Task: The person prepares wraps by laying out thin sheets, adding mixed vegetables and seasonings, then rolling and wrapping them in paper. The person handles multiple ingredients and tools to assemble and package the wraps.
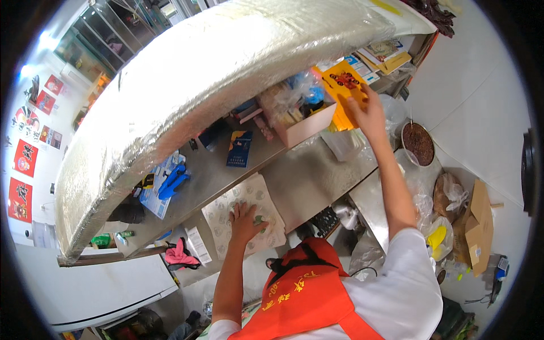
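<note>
My left hand (245, 224) lies with its fingers spread on a pale sheet of patterned paper (266, 204) on the metal counter. A small green mark shows on the paper beside the thumb. My right hand (368, 110) reaches to the far right, its thumb and fingers closed on the edge of an orange-yellow paper packet (340, 85) with a dark red print. Further packets of that colour seem to lie beneath it. Next to them stands a pinkish-white box (306, 126) filled with plastic bags and small items.
A long bulging cover wrapped in clear film (226, 51) overhangs the shelf. On the shelf are a dark blue booklet (239, 148) and a blue tool-like object (173, 182). To the right stand a tub of dark reddish-brown contents (418, 144) and a cardboard box (480, 226).
</note>
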`<action>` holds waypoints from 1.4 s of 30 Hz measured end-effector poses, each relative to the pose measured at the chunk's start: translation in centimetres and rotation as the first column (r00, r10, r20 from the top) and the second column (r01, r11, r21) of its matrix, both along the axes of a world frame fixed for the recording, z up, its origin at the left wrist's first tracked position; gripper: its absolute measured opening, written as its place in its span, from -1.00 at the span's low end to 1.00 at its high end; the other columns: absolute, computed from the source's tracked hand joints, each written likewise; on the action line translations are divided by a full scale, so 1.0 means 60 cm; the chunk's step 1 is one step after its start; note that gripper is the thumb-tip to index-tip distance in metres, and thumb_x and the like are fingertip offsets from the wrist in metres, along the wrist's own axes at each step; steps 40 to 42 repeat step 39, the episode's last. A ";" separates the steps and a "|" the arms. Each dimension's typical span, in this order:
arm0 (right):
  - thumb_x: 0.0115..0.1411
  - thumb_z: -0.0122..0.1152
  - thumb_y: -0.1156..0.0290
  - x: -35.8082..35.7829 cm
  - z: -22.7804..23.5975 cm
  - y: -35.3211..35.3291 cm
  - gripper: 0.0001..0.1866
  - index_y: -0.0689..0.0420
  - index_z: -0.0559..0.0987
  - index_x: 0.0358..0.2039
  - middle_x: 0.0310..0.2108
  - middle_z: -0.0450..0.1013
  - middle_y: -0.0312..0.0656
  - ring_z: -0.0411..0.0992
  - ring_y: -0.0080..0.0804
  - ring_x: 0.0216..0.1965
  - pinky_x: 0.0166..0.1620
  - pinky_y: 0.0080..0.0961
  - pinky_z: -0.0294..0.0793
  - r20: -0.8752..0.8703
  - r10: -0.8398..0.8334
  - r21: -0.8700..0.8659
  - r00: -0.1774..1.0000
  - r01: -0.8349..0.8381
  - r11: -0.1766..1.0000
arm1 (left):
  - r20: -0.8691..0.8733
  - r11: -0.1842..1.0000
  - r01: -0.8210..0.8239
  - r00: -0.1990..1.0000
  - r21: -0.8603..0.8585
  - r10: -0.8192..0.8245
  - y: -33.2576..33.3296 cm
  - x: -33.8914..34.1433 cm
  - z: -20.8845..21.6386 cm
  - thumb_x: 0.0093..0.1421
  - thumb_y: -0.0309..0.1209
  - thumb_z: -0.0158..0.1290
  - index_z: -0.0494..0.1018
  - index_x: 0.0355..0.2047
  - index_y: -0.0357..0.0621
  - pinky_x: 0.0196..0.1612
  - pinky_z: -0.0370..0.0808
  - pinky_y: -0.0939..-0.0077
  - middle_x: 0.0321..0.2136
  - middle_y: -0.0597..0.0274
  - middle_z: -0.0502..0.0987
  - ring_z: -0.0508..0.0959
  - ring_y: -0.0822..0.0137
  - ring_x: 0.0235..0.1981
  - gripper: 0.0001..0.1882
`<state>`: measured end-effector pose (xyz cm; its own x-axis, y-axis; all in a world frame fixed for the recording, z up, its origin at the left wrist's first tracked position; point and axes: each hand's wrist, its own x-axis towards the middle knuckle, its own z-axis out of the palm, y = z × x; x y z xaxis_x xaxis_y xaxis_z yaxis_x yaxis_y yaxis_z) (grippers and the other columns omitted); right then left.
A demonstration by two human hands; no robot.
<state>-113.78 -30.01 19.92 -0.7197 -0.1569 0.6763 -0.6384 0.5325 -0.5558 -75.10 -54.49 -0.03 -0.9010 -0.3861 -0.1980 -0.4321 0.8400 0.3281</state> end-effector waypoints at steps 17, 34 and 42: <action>0.42 -0.18 0.19 -0.031 0.077 0.107 -0.58 0.22 0.35 0.12 0.02 0.36 -0.15 0.36 -0.39 0.04 0.06 -0.41 0.38 0.099 0.407 -0.875 0.908 -0.115 0.470 | -0.549 0.961 -0.119 0.801 0.248 0.240 0.026 0.015 0.090 0.12 -0.29 0.24 0.38 0.16 0.04 0.31 0.11 0.04 0.30 -0.04 0.15 0.09 -0.19 0.33 -0.43; 0.43 -0.18 0.30 0.458 -0.177 -0.006 -0.71 0.20 0.36 0.02 -0.01 0.41 -0.12 0.42 -0.32 -0.01 0.11 -0.33 0.39 0.616 0.776 -0.778 0.137 0.258 0.573 | 0.014 -0.115 0.102 0.688 0.988 0.726 0.122 0.058 0.145 0.34 -0.18 0.02 0.43 0.00 -0.19 -0.12 0.48 0.43 -0.17 0.19 0.55 0.54 0.32 -0.17 -0.63; 0.40 -0.09 0.35 0.398 -0.317 0.004 -0.77 0.16 0.35 -0.01 -0.05 0.41 -0.15 0.45 -0.36 -0.08 0.04 -0.33 0.44 0.782 0.324 -0.416 0.533 0.059 0.908 | -0.145 0.477 -0.347 0.667 0.808 0.731 0.124 0.050 0.117 0.21 -0.09 0.19 0.53 -0.26 -0.14 -0.42 0.44 0.50 -0.53 0.34 0.51 0.44 0.54 -0.52 -0.65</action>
